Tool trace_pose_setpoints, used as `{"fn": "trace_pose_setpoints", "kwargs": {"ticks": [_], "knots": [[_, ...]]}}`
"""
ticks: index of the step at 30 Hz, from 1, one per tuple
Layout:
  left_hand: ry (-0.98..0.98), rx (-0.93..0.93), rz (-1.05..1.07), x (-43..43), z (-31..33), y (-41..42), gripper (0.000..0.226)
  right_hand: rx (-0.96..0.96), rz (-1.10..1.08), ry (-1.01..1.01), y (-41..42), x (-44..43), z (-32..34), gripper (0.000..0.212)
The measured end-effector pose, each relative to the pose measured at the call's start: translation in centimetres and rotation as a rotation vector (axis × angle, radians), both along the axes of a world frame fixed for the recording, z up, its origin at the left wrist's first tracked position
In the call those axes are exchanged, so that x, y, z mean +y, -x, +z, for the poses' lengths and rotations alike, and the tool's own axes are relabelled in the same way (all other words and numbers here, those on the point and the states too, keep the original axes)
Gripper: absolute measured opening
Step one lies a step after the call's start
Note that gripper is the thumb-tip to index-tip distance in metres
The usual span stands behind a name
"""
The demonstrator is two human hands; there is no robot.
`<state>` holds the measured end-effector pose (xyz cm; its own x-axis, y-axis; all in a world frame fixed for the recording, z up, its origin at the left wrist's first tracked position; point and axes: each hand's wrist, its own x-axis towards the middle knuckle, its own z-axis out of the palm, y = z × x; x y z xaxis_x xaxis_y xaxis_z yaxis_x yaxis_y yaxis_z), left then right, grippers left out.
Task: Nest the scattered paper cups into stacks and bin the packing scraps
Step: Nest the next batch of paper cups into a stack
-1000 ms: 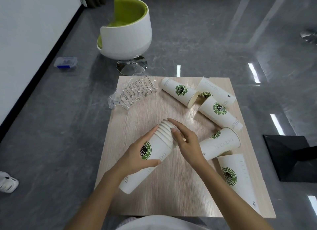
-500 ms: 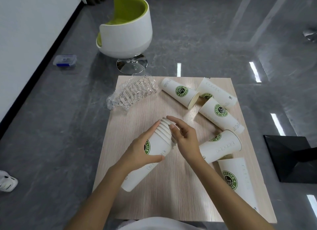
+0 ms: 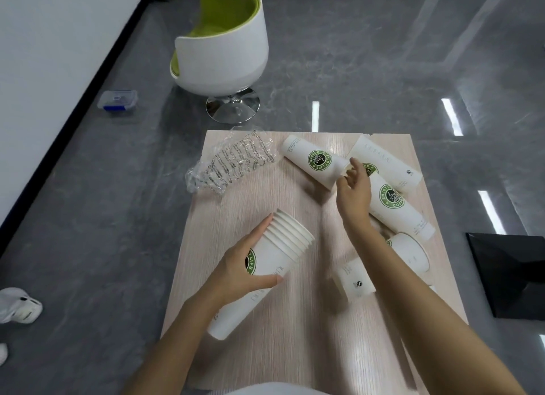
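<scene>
A table [image 3: 265,350] of pale wood grain stands on a glossy grey floor [image 3: 383,55] that reflects ceiling lights. Past its far edge is a round white chair [image 3: 224,55] with a green inside. A small clear box [image 3: 118,99] with a blue part lies on the floor near the white wall.

The cups are white paper with a green round logo. Several are already nested into one stack [image 3: 280,253], which lies tilted with its open rims pointing away from the person. The left hand [image 3: 239,270] grips this stack around the middle, with the thumb along the near side and the fingers curved over the far side. The rims come out just past the fingertips.

The right hand [image 3: 354,191] reaches to a single cup [image 3: 312,161] that lies on its side. Its fingers [image 3: 354,163] are half curled at the open mouth of this cup and the thumb is at the lower rim. I cannot tell if they already pinch it.

Just right of these fingers lie two more cups [image 3: 395,205], close together. Another two lie under the right forearm. The crumpled clear plastic wrap [image 3: 233,164] lies left of the single cup, well apart from both hands.
</scene>
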<state>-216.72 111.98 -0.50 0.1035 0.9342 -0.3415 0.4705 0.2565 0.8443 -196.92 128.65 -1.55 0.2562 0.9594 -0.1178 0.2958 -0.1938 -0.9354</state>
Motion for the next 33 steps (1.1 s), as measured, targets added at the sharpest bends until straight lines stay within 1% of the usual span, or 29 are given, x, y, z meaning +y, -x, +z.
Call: {"fn": "trace_pose_setpoints", "kwargs": {"ticks": [4, 7, 17, 21, 25, 29, 33], "knots": [[0.017, 0.01, 0.02, 0.2, -0.1, 0.5, 0.105, -0.05, 0.011, 0.075, 0.9, 2.0, -1.1, 0.058], [0.03, 0.022, 0.031, 0.3, -0.3, 0.8, 0.105, -0.039, 0.02, 0.096, 1.4, 2.9, -1.5, 0.062], [0.037, 0.029, 0.052, 0.4, -0.9, 1.4, 0.106, 0.017, -0.028, 0.117, 1.6, 3.7, -2.5, 0.056], [0.023, 0.05, 0.057, 0.3, -1.0, 1.5, 0.105, 0.004, -0.033, 0.064, 1.4, 2.7, -1.9, 0.054], [0.002, 0.056, 0.058, 0.2, -0.9, 1.7, 0.106, -0.024, -0.018, -0.045, 0.8, 0.8, -0.3, 0.052], [-0.016, 0.061, 0.048, 0.0, -0.8, 2.0, 0.107, 0.005, -0.011, -0.14, -0.5, -1.7, 0.9, 0.048], [-0.033, 0.065, 0.048, -0.3, -0.6, 2.2, 0.107, 0.049, -0.007, -0.194, -1.8, -3.7, 2.3, 0.044]]}}
